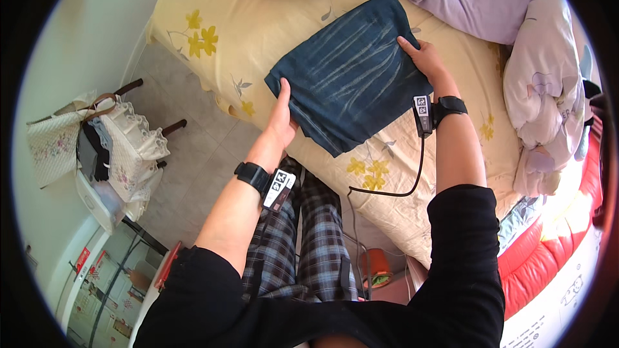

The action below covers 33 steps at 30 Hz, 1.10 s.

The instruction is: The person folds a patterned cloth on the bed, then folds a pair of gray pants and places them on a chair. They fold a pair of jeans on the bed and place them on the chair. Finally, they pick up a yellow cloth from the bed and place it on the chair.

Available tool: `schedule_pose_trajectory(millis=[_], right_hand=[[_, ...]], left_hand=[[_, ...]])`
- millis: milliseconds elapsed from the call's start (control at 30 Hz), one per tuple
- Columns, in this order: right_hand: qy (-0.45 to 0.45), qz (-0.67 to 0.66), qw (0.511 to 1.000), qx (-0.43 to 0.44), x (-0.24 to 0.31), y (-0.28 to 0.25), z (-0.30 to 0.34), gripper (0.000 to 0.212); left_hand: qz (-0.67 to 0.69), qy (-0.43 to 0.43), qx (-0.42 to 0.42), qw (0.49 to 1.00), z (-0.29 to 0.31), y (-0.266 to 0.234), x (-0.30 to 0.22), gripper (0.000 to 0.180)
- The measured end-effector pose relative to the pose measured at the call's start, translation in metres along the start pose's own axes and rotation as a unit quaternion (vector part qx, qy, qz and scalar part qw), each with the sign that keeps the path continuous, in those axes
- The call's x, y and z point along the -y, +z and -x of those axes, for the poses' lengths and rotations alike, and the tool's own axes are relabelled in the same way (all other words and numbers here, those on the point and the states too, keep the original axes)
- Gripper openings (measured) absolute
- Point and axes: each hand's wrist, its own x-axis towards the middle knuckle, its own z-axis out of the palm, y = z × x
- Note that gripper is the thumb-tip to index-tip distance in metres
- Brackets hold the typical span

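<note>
A folded dark blue garment [348, 71] with pale faded streaks, like denim, is spread between my two hands above the yellow flowered bed sheet [238, 32]. My left hand [282, 119] grips its near left edge, the thumb on top and the fingers hidden beneath. At its right edge my right hand [427, 61] holds it the same way, thumb over the cloth. The garment tilts, its right end farther from me. Whether its underside touches the bed cannot be made out. Each wrist wears a black band with a small device.
A lilac quilt [451, 0] is bunched along the far side and right of the bed. A black cable [393, 194] hangs from the right wrist device. To the left stands a chair or rack [129, 148] draped with quilted, frilled cloth. A red cushioned seat [548, 251] is at lower right.
</note>
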Motion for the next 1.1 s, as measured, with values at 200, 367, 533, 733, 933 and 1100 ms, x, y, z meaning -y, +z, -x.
schedule_pose_trajectory(millis=[200, 367, 533, 733, 933, 1100], right_hand=[[-0.077, 0.052, 0.991, -0.096, -0.017, 0.005, 0.006, 0.050], [-0.292, 0.033, 0.921, -0.257, -0.008, 0.004, 0.010, 0.036], [-0.142, -0.170, 0.965, -0.137, 0.009, -0.002, -0.002, 0.029], [-0.031, -0.149, 0.977, -0.148, 0.014, -0.001, -0.011, 0.028], [-0.156, -0.187, 0.970, -0.026, 0.028, -0.011, -0.018, 0.028], [-0.139, -0.090, 0.986, 0.023, 0.028, -0.016, -0.009, 0.022]], left_hand=[[-0.275, 0.259, -0.189, 0.907, -0.009, 0.007, -0.020, 0.061], [-0.382, 0.371, -0.262, 0.804, -0.006, 0.006, -0.031, 0.033], [-0.224, 0.313, -0.179, 0.905, 0.003, -0.016, -0.045, 0.022], [0.012, 0.177, -0.116, 0.977, -0.006, -0.023, -0.049, 0.017], [-0.359, 0.396, -0.136, 0.834, 0.005, -0.016, -0.056, 0.026], [-0.657, 0.575, -0.080, 0.481, 0.019, -0.002, -0.066, 0.032]])
